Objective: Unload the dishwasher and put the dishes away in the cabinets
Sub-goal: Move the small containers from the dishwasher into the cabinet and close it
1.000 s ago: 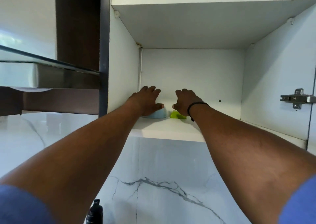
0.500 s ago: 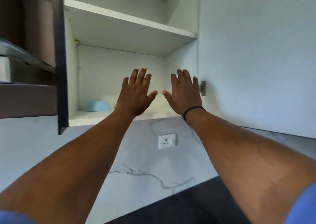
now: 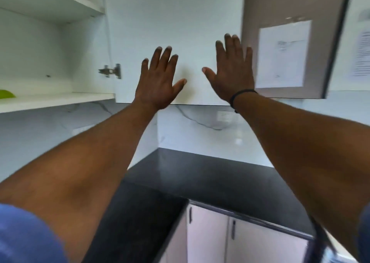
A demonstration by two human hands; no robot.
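Cabinet door, white, hangs open from a hinge beside the shelf, where the edge of a green dish shows at far left. Both hands are raised before the door, holding nothing: left hand and right hand each with fingers spread apart. A black counter lies below.

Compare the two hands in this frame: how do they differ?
The right hand has a dark band at its wrist; the left hand has none. The right hand reaches higher in the picture than the left. Both are open, fingers spread, holding nothing, in front of the white cabinet door.
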